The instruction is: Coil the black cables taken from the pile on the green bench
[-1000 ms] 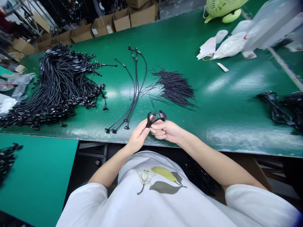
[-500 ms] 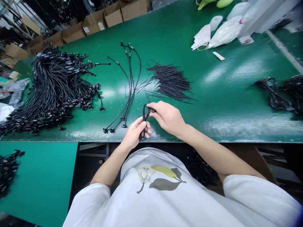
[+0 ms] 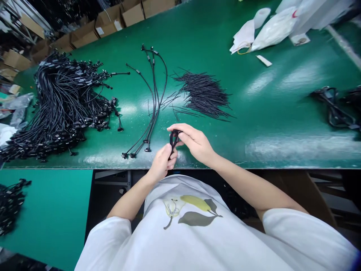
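Note:
Close to the table's front edge, a black cable (image 3: 172, 140) is folded into a narrow loop between my hands. My left hand (image 3: 163, 160) is closed round the lower part of the loop. At its top, my right hand (image 3: 194, 142) has its fingers bent over the cable and the thumb against it; part of the cable is hidden there. Several loose black cables (image 3: 154, 94) with connectors at their ends lie stretched out ahead of my left hand. Beyond my right hand is a heap of thin black ties (image 3: 205, 94), with a few strays at its left.
A big pile of black cables (image 3: 64, 98) covers the left of the green table (image 3: 270, 120). Looped cables (image 3: 332, 107) lie far right, a white bag (image 3: 275, 32) at the back right. Cardboard boxes (image 3: 109, 20) line the far edge. More cables (image 3: 12, 205) rest on a lower green surface.
My right hand's fingers have moved from pinching the cable end to curving over the loop's top. My left hand has closed further round the loop. The view has shifted slightly.

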Tool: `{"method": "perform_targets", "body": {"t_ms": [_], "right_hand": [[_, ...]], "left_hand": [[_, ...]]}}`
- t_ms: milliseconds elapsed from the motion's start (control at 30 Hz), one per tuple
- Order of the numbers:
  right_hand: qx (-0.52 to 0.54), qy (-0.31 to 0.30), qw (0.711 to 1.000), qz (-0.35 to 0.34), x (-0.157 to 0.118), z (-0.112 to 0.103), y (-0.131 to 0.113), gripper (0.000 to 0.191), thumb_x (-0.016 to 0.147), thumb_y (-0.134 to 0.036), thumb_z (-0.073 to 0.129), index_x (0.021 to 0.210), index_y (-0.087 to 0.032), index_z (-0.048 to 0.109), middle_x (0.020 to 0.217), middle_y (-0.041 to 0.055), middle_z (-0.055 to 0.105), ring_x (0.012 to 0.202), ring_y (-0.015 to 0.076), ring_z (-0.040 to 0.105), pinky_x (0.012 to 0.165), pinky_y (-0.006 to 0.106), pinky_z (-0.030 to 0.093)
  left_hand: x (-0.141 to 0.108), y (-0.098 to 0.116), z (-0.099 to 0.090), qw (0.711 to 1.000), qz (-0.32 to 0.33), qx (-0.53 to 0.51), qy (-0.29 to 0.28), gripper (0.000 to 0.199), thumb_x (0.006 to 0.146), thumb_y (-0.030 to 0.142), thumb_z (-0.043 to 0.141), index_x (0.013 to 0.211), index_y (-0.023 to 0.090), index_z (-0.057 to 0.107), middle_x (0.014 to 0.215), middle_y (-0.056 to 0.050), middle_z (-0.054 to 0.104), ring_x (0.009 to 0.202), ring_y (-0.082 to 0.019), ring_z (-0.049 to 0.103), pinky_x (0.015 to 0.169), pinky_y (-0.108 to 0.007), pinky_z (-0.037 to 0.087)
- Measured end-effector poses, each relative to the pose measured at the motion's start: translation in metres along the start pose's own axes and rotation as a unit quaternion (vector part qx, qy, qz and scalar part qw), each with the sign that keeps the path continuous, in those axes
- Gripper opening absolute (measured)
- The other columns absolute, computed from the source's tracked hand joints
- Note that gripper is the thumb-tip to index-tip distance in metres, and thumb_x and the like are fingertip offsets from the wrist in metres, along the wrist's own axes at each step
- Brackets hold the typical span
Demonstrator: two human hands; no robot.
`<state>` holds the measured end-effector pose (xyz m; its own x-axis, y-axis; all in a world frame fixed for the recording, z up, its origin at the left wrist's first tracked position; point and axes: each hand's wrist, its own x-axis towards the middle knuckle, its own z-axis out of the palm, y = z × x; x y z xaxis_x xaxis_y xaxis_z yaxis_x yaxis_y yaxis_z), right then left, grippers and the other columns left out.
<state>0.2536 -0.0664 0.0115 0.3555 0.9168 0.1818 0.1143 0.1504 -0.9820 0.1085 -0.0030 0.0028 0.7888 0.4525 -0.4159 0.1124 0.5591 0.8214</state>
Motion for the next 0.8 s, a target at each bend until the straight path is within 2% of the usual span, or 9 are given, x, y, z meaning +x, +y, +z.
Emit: {"method": "perform_targets", "body": {"t_ms": [67,133,200,300,433,533,633,700,800], "right_hand": [[0.039,-0.004,0.998,0.04,0.0,0.002,0.006,0.033,0.094,-0.042,0.047,0.114,-0.021,0.064,0.12,0.008,0.062,0.103,0.0195,0.06,0.076,0.03,0.055],[0.079,-0.003,0.995,0.066,0.001,0.003,0.013,0.032,0.092,-0.038,0.049,0.115,-0.021,0.063,0.117,0.008,0.064,0.104,0.0201,0.061,0.079,0.032,0.054],[0.117,0.006,0.99,0.076,0.001,0.005,0.019,0.036,0.091,-0.037,0.049,0.122,-0.021,0.057,0.121,0.0089,0.062,0.106,0.0203,0.061,0.083,0.034,0.053],[0.123,0.025,0.99,0.07,-0.001,0.01,0.022,0.041,0.091,-0.041,0.05,0.128,-0.022,0.049,0.124,0.0094,0.059,0.109,0.0192,0.06,0.091,0.036,0.049],[0.158,0.07,0.982,0.079,-0.005,0.015,0.024,0.028,0.09,-0.041,0.053,0.109,-0.019,0.056,0.101,0.0051,0.064,0.098,0.0166,0.062,0.094,0.034,0.047],[0.2,0.094,0.971,0.092,-0.007,0.013,0.027,0.023,0.088,-0.039,0.053,0.102,-0.02,0.055,0.097,0.0042,0.062,0.094,0.0164,0.061,0.087,0.032,0.05],[0.213,0.119,0.963,0.111,-0.008,0.01,0.026,0.022,0.088,-0.039,0.051,0.102,-0.022,0.051,0.094,0.0029,0.059,0.086,0.0155,0.06,0.075,0.029,0.052],[0.228,0.147,0.958,0.094,-0.008,0.009,0.023,0.018,0.088,-0.035,0.051,0.099,-0.022,0.051,0.093,0.0015,0.058,0.083,0.0136,0.058,0.079,0.029,0.051],[0.298,0.177,0.935,0.079,-0.005,0.006,0.016,0.01,0.086,-0.029,0.052,0.092,-0.021,0.05,0.085,-0.0018,0.055,0.076,0.0103,0.055,0.088,0.032,0.049]], "left_hand": [[0.005,-0.006,0.0,1.0,-0.005,0.021,0.013,0.045,0.083,0.063,0.056,0.086,0.018,0.054,0.062,0.008,0.03,0.042,-0.002,0.017,0.036,-0.016,0.012],[0.008,-0.01,-0.001,0.999,0.005,0.049,0.008,0.04,0.082,0.058,0.061,0.094,0.02,0.053,0.065,0.007,0.035,0.044,-0.003,0.024,0.038,-0.016,0.017],[0.011,-0.012,-0.001,0.997,0.02,0.069,0.004,0.04,0.082,0.054,0.062,0.101,0.021,0.052,0.07,0.006,0.04,0.047,-0.004,0.028,0.04,-0.016,0.02],[0.016,-0.015,0.0,0.993,0.032,0.11,0.022,0.036,0.084,0.052,0.058,0.102,0.021,0.051,0.072,0.005,0.041,0.048,-0.004,0.027,0.041,-0.018,0.02],[0.024,-0.023,0.001,0.971,0.078,0.22,0.042,0.024,0.09,0.043,0.053,0.096,0.02,0.052,0.071,0.004,0.045,0.051,-0.007,0.034,0.047,-0.022,0.028],[0.026,-0.027,0.002,0.959,0.101,0.263,0.035,0.019,0.091,0.039,0.053,0.095,0.02,0.052,0.072,0.002,0.048,0.056,-0.01,0.041,0.054,-0.023,0.035],[0.023,-0.027,0.005,0.968,0.076,0.24,-0.006,0.024,0.091,0.041,0.053,0.102,0.02,0.05,0.078,0.001,0.053,0.062,-0.011,0.051,0.061,-0.025,0.044],[0.019,-0.027,0.006,0.975,0.041,0.213,-0.039,0.029,0.091,0.046,0.051,0.103,0.019,0.049,0.076,0.002,0.051,0.06,-0.011,0.054,0.061,-0.025,0.047],[0.013,-0.029,0.006,0.981,0.009,0.183,-0.064,0.036,0.09,0.053,0.05,0.099,0.019,0.049,0.068,0.006,0.043,0.049,-0.007,0.041,0.047,-0.02,0.039]]}}
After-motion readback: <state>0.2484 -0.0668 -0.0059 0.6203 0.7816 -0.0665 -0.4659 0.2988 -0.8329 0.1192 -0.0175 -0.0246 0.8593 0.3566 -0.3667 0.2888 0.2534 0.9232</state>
